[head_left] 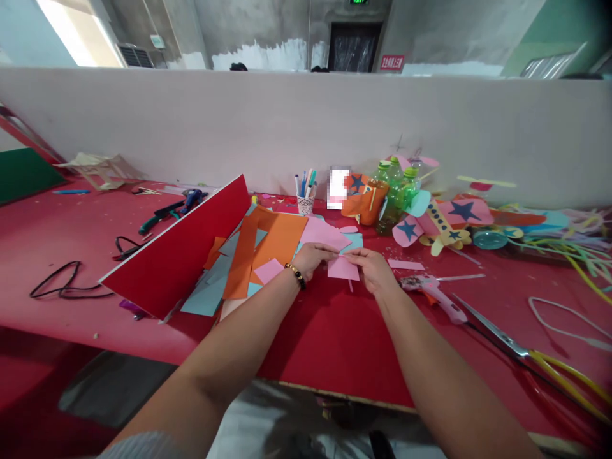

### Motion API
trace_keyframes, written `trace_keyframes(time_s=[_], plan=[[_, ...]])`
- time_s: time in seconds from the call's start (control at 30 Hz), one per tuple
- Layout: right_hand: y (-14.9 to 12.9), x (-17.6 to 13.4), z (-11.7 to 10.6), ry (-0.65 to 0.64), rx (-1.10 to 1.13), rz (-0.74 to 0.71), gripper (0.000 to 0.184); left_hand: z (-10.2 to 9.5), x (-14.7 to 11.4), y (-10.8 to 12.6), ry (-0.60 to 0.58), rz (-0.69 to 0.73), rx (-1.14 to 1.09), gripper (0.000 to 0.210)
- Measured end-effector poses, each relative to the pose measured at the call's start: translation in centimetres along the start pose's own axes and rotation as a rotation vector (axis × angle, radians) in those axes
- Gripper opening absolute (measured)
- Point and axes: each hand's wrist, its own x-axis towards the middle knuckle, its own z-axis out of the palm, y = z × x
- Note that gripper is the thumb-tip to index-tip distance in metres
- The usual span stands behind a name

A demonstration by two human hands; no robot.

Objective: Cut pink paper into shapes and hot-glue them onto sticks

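Between my two hands is a small piece of pink paper (pixel 343 268), pinched along its far edge just above the red table top. My left hand (pixel 312 258), with a beaded bracelet at the wrist, grips its left corner. The fingers of my right hand (pixel 370 266) close on the right corner. A narrow pink strip (pixel 350 285) shows below the paper's near edge. Beyond my hands lies a larger pink sheet (pixel 325 233), with orange card (pixel 282 233) and light blue paper (pixel 201 298) to the left.
Right of my hands lie a pink glue gun (pixel 444 298) and large yellow-handled scissors (pixel 511 344). Paper-covered bottle planes (pixel 440 223) and green bottles (pixel 394 204) stand behind. A pen cup (pixel 306 203) stands near the partition. A red board (pixel 182 248) leans at the left.
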Motion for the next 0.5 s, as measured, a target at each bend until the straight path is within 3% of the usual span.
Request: trace_keyframes(time_s=[0.5], plan=[[0.15,0.2,-0.13,0.017,-0.046,-0.089,0.02,-0.03,-0.05,0.14,-0.013,0.018,-0.015,0.018]])
